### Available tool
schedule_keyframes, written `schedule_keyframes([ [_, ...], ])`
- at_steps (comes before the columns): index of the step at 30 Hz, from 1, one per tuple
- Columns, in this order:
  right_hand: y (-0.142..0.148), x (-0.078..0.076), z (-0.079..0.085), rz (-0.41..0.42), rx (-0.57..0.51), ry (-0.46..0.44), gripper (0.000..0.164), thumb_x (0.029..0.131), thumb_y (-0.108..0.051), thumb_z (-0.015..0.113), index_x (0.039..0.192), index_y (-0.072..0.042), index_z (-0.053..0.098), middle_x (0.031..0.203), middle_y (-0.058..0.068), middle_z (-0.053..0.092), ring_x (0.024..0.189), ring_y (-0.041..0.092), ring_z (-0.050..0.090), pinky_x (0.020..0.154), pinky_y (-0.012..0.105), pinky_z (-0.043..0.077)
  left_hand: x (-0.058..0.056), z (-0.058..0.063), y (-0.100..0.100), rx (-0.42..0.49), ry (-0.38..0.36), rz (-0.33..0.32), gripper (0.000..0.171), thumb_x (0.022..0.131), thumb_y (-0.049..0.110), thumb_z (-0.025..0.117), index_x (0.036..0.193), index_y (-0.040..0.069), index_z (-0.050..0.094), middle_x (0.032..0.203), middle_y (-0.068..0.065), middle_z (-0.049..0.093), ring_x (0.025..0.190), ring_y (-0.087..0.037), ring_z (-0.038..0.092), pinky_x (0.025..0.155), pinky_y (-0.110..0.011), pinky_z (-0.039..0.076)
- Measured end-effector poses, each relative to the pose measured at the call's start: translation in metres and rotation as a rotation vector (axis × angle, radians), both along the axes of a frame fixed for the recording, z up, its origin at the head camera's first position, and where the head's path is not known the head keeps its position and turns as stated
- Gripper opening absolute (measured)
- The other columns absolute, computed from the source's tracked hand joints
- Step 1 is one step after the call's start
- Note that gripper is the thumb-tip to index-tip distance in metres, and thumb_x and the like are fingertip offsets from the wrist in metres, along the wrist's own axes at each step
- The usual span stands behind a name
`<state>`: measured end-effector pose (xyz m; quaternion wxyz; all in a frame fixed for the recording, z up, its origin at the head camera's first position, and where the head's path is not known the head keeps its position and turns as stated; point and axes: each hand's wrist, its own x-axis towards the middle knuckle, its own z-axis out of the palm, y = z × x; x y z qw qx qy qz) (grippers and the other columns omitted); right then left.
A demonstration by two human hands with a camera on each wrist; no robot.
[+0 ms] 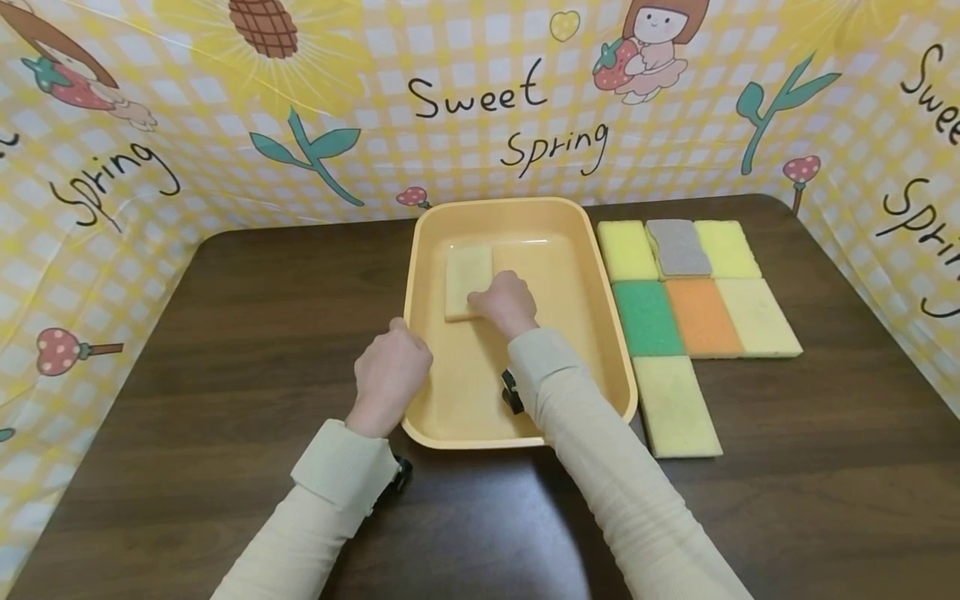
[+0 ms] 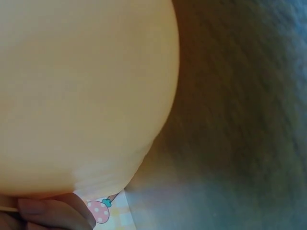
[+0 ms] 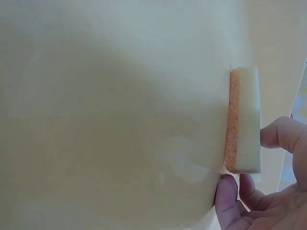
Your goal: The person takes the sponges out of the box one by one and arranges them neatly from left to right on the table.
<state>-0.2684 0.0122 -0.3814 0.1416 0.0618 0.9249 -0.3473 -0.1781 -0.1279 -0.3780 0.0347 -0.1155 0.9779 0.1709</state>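
Observation:
A pale yellow tray (image 1: pixel 525 429) stands on the table, and my left hand (image 1: pixel 392 367) grips its left rim. In the left wrist view, fingers (image 2: pixel 57 213) curl at that rim. Inside the tray, toward the back left, lies a sponge (image 1: pixel 467 279) with its cream side up; its lower layer is orange in the right wrist view. My right hand (image 1: pixel 506 304) holds the sponge at its near right corner. There the thumb (image 3: pixel 276 134) is on the cream face, with the other fingers curled by the near end.
Right of the tray, several sponges lie flat together: yellow sponges (image 1: pixel 626 250), a grey one (image 1: pixel 680 248), a green one (image 1: pixel 649 318), an orange one (image 1: pixel 703 317) and cream ones (image 1: pixel 677 408). A patterned cloth (image 1: pixel 480 158) hangs behind the dark wooden table (image 1: pixel 300 275).

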Motion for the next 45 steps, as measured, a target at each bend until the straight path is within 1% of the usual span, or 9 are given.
schedule_keyframes([
  [8, 0.002, 0.0, 0.001, -0.004, -0.036, -0.002, 0.029, 0.088, -0.03, 0.06, 0.097, -0.003, 0.052, 0.079, 0.004, 0.046, 0.068, 0.019, 0.044, 0.056, 0.028, 0.035, -0.002, 0.002, 0.001, -0.01, -0.003, -0.002, 0.026, 0.095, 0.018, 0.032, 0.097, -0.001, 0.049, 0.08, -0.023, 0.063, 0.072, -0.035, 0.065, 0.058, -0.046, 0.048],
  [14, 0.005, 0.002, 0.001, -0.029, -0.087, 0.02, 0.052, 0.086, -0.025, 0.06, 0.124, 0.006, 0.042, 0.101, 0.014, 0.058, 0.081, 0.023, 0.049, 0.074, 0.034, 0.046, -0.001, 0.002, 0.002, -0.006, -0.003, 0.003, 0.025, 0.095, 0.016, 0.033, 0.095, -0.002, 0.049, 0.077, -0.022, 0.062, 0.066, -0.033, 0.063, 0.051, -0.041, 0.045],
  [17, 0.008, -0.001, -0.001, -0.035, -0.121, 0.021, 0.024, 0.084, -0.021, 0.061, 0.09, 0.0, 0.051, 0.074, 0.005, 0.052, 0.065, 0.018, 0.042, 0.061, 0.028, 0.042, -0.002, 0.001, 0.003, -0.004, 0.0, 0.007, 0.025, 0.095, 0.016, 0.033, 0.095, -0.002, 0.049, 0.077, -0.022, 0.062, 0.066, -0.033, 0.063, 0.052, -0.042, 0.045],
  [20, 0.011, -0.003, -0.002, -0.032, -0.173, 0.022, 0.034, 0.083, -0.018, 0.062, 0.065, -0.01, 0.035, 0.062, -0.001, 0.028, 0.059, 0.014, 0.026, 0.054, 0.024, 0.025, -0.002, 0.001, 0.004, -0.005, 0.008, 0.011, 0.026, 0.095, 0.017, 0.033, 0.095, -0.002, 0.05, 0.08, -0.023, 0.064, 0.07, -0.036, 0.065, 0.057, -0.046, 0.048],
  [24, 0.014, 0.0, 0.0, -0.038, -0.283, 0.021, 0.02, 0.085, -0.019, 0.066, 0.082, -0.004, 0.053, 0.08, 0.001, 0.046, 0.071, 0.014, 0.038, 0.063, 0.023, 0.033, -0.001, 0.001, 0.004, -0.01, 0.011, 0.01, 0.026, 0.095, 0.016, 0.032, 0.095, -0.002, 0.05, 0.082, -0.025, 0.065, 0.073, -0.038, 0.066, 0.061, -0.049, 0.05],
  [26, 0.014, 0.001, 0.001, -0.043, -0.342, 0.009, 0.022, 0.087, -0.022, 0.065, 0.085, -0.003, 0.054, 0.081, 0.002, 0.049, 0.071, 0.014, 0.041, 0.065, 0.025, 0.035, 0.0, 0.001, 0.004, -0.014, 0.005, 0.01, 0.026, 0.095, 0.017, 0.032, 0.096, -0.002, 0.05, 0.083, -0.025, 0.065, 0.074, -0.038, 0.066, 0.061, -0.05, 0.05],
  [31, 0.014, 0.001, 0.003, -0.07, -0.429, -0.027, 0.039, 0.091, -0.021, 0.059, 0.058, -0.011, 0.041, 0.051, -0.004, 0.033, 0.049, 0.011, 0.033, 0.051, 0.024, 0.032, 0.0, 0.001, 0.003, -0.023, 0.005, 0.011, 0.026, 0.095, 0.017, 0.032, 0.096, -0.002, 0.049, 0.083, -0.026, 0.065, 0.075, -0.038, 0.066, 0.061, -0.05, 0.05],
  [39, 0.014, 0.002, 0.008, -0.111, -0.474, -0.018, 0.04, 0.081, -0.011, 0.057, 0.046, -0.015, 0.038, 0.04, -0.005, 0.036, 0.041, 0.009, 0.034, 0.046, 0.022, 0.029, 0.001, 0.001, 0.003, -0.015, 0.016, 0.013, 0.025, 0.094, 0.016, 0.032, 0.095, -0.002, 0.05, 0.083, -0.026, 0.065, 0.075, -0.039, 0.065, 0.062, -0.05, 0.05],
  [45, 0.017, 0.006, 0.016, -0.104, -0.507, 0.004, 0.04, 0.081, -0.014, 0.057, 0.044, -0.015, 0.043, 0.039, -0.006, 0.04, 0.043, 0.01, 0.043, 0.053, 0.022, 0.039, 0.001, 0.002, 0.003, -0.011, 0.027, 0.01, 0.025, 0.095, 0.016, 0.034, 0.095, -0.003, 0.05, 0.083, -0.026, 0.065, 0.075, -0.04, 0.065, 0.062, -0.051, 0.05],
])
